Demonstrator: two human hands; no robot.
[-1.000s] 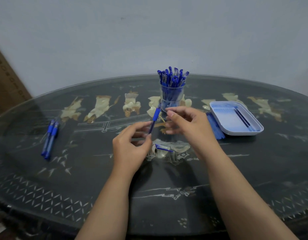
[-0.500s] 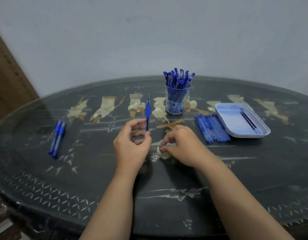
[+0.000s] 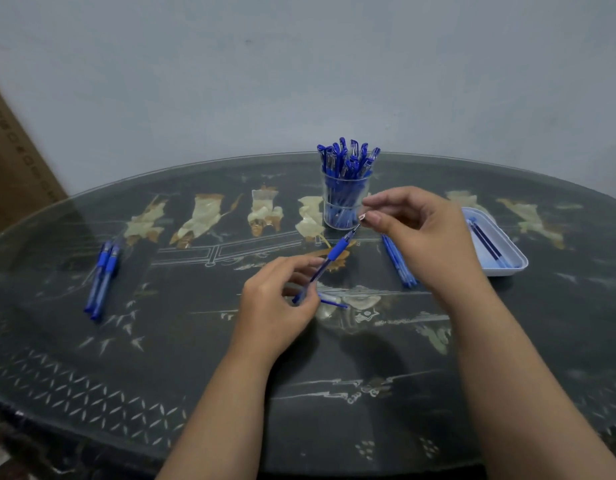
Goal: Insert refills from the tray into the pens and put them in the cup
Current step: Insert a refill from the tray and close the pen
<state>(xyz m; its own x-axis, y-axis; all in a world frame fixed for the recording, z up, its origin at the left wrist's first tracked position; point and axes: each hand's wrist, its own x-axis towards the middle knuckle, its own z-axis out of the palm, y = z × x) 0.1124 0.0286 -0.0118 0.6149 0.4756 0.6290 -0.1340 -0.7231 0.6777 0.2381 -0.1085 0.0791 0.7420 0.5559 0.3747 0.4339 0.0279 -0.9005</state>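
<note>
No lettering can be read. Dark printed marks on the cardboard box (image 3: 21, 157) at far left are too blurred to make out.

Dark oval table (image 3: 195, 358), glass top, reflective. A row of pale cream/tan inlay figures (image 3: 204, 216) runs across the far half, with thin white line work mid-table. White diamond lattice (image 3: 74, 386) along the near-left edge. Plain grey-blue wall (image 3: 299, 81) behind, with one small dark speck (image 3: 247, 41). Brown cardboard (image 3: 15, 168) stands far left against the wall; its print is too blurred to read.
</note>
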